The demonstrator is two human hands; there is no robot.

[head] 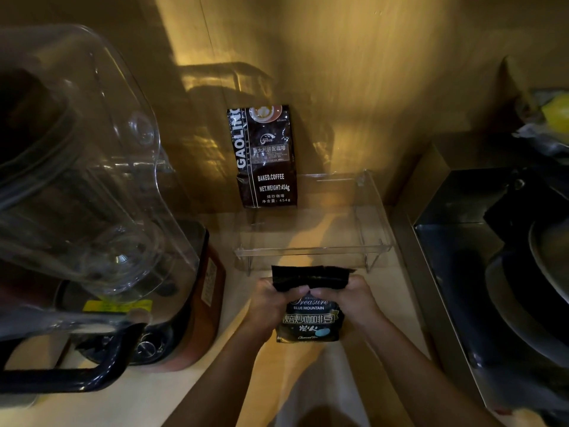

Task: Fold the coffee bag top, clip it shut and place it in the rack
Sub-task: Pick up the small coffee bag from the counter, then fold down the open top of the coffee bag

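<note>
A dark "Blue Mountain" coffee bag [311,322] stands on the counter just in front of me. My left hand [274,300] and my right hand [351,298] both pinch its top flap [311,277], thumbs meeting at the middle, with the flap bent over. Right behind the bag sits a clear acrylic rack [311,251], whose near rail is a short way beyond the flap. A second dark coffee bag [264,158], marked "Baked Coffee", leans upright against the wall at the rack's back left. No clip is visible.
A big blender with a clear cover [86,180] and black handle [61,377] fills the left side. On the right stands a metal counter unit [462,241] with dark round pans [542,288]. The wooden wall [369,87] closes the back.
</note>
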